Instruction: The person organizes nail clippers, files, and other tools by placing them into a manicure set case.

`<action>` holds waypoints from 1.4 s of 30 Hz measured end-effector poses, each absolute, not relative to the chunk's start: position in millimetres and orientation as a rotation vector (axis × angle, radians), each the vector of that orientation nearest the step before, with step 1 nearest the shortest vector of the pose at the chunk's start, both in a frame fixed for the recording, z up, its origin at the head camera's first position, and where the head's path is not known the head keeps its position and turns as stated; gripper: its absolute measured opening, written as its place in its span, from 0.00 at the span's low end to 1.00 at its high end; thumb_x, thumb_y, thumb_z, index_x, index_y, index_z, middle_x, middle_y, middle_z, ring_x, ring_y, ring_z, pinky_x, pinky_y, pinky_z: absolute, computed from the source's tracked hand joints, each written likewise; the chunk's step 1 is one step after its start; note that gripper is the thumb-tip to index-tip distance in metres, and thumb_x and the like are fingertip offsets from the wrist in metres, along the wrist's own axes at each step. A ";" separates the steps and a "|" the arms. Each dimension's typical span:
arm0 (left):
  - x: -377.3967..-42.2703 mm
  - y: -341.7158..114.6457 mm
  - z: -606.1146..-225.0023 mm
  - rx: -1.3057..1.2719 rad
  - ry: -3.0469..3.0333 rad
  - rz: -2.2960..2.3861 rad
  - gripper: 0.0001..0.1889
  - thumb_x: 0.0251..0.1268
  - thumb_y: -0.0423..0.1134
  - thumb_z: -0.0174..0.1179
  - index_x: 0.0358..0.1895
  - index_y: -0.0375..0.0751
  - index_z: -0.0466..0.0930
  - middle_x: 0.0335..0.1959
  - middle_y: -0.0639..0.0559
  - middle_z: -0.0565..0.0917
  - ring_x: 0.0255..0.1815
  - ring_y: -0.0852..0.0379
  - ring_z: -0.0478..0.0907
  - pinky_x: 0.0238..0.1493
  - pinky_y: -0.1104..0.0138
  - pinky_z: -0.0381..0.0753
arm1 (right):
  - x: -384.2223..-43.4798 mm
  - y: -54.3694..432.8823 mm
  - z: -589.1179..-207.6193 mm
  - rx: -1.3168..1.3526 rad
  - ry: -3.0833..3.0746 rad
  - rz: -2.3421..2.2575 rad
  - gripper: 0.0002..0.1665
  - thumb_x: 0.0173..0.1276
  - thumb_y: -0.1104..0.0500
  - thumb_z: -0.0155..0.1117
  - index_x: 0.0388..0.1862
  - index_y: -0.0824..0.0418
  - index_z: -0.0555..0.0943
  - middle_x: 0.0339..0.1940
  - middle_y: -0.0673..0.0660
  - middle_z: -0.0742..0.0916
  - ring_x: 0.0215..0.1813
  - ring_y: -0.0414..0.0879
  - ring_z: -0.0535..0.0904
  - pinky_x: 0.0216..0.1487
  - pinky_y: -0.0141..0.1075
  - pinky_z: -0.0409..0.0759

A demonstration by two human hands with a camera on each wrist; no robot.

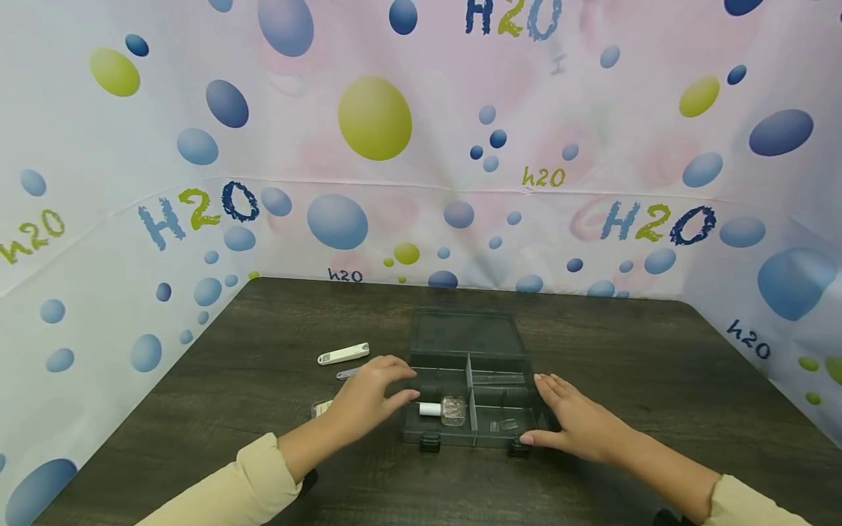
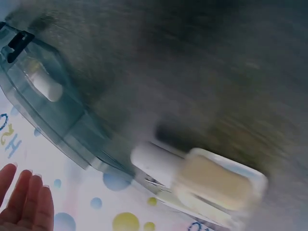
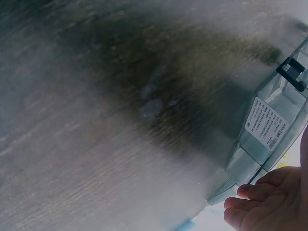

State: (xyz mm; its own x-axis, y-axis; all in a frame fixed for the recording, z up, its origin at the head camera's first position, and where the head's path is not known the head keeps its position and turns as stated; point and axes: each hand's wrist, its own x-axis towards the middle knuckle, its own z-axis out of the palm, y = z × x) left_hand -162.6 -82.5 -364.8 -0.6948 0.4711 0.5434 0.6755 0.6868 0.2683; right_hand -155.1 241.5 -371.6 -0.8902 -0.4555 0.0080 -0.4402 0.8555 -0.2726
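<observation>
A dark see-through divided box (image 1: 439, 439) lies with its lid (image 1: 468, 333) raised at the back. In its front left compartment, a nail polish bottle (image 1: 452, 411) with a white cap lies on its side. Beside the box's left wall is my left hand (image 1: 368, 394), fingers loosely bent, holding nothing. My right hand (image 1: 582, 418) rests against the box's right side, thumb near the front corner and fingers along the side. A second bottle (image 2: 211, 180), beige with a white cap, lies left of the box, mostly hidden behind my left hand in the head view.
A white nail clipper (image 1: 343, 353) lies left of the box, with a thin metal tool (image 1: 347, 373) near it. Small clear pieces (image 1: 505, 425) sit in the front right compartment. A printed curtain (image 1: 421, 146) stands around the dark tabletop (image 1: 612, 336).
</observation>
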 end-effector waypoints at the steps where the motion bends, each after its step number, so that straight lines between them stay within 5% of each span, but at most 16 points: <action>1: -162.1 -85.6 -365.0 -0.882 -2.463 -0.635 0.12 0.54 0.39 0.66 0.42 0.39 0.84 0.41 0.50 0.83 0.43 0.54 0.80 0.42 0.64 0.82 | -155.1 241.4 -371.6 -0.718 2.971 -0.418 0.61 0.55 0.28 0.56 0.69 0.74 0.57 0.69 0.75 0.63 0.70 0.70 0.56 0.61 0.64 0.62; 42: -145.0 -180.5 -389.3 -0.640 -2.646 -0.699 0.23 0.49 0.45 0.69 0.45 0.31 0.81 0.44 0.44 0.83 0.46 0.45 0.81 0.45 0.55 0.80 | -154.7 239.8 -371.1 -0.719 2.972 -0.420 0.60 0.56 0.29 0.57 0.69 0.74 0.57 0.68 0.75 0.64 0.69 0.71 0.57 0.61 0.64 0.63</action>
State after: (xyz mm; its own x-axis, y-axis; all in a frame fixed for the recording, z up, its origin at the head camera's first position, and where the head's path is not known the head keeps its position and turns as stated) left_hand -145.0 -180.5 -389.3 -0.8450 0.3365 0.4157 0.4979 0.7787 0.3818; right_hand -154.7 239.8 -371.1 -0.8901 -0.4557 0.0106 -0.4408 0.8546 -0.2746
